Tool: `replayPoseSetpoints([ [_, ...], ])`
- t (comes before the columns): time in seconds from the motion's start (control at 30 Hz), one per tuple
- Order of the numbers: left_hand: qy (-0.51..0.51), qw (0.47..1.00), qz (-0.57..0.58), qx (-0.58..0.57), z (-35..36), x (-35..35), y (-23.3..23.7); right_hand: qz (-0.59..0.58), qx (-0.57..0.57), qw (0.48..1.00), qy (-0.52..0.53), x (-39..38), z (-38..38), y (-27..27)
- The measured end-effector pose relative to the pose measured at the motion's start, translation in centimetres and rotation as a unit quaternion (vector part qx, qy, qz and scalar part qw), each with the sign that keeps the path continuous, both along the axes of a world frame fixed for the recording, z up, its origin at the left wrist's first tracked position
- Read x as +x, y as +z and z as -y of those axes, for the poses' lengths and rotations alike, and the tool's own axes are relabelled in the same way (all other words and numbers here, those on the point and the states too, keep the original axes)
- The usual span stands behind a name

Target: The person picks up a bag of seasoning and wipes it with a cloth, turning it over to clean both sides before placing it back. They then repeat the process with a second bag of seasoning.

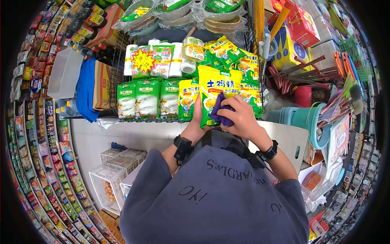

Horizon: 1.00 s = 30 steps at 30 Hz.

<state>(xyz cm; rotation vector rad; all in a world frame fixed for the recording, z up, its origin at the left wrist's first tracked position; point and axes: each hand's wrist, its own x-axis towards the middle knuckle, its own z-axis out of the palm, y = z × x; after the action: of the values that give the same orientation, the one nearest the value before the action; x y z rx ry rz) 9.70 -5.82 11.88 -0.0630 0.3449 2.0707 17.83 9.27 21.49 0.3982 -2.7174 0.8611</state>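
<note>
A yellow and green seasoning bag (211,83) is held upright in front of my body, at the shelf's front edge. My left hand (196,120) grips the bag's left side and lower edge. Bunched in my right hand (240,116), a dark purple cloth (223,109) lies against the front of the bag. Behind and to the right are more yellow and green bags (248,67). Just left of my left hand stands a smaller yellow and green bag (187,101), beside green noodle packs (147,99).
White paper rolls (176,59) stand behind the noodle packs. Wrapped bowls (178,14) are at the top. At the right are teal buckets (315,122) and pink-handled tools (280,79). White crates (107,181) sit on the floor at lower left, near packed snack shelves (48,162).
</note>
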Motion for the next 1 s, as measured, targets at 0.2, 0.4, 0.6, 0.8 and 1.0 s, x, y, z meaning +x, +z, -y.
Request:
replayPoseSetpoints([
  [0.2, 0.035, 0.995, 0.06, 0.075, 0.1, -0.6, 1.2, -0.078, -0.002, 0.992, -0.1, -3.1, -0.4, 1.4],
  [0.4, 0.013, 0.996, 0.072, 0.054, 1.5, -1.5, 1.0, -0.101, 0.021, 0.984, -0.146, -5.9, -0.1, 1.7],
  [0.6, 0.02, 0.995, 0.086, 0.042, 3.0, -1.5, 1.7, -0.128, 0.039, 0.971, -0.196, -7.6, 0.7, 1.8],
  [0.8, 0.035, 0.992, 0.081, 0.092, 3.4, -1.7, 1.9, -0.104, -0.011, 0.981, -0.165, -7.3, 1.7, 1.8],
  [1.0, 0.062, 0.993, 0.08, 0.059, 3.6, -1.5, 2.1, -0.09, -0.017, 0.987, -0.134, -7.2, 1.8, 2.4],
])
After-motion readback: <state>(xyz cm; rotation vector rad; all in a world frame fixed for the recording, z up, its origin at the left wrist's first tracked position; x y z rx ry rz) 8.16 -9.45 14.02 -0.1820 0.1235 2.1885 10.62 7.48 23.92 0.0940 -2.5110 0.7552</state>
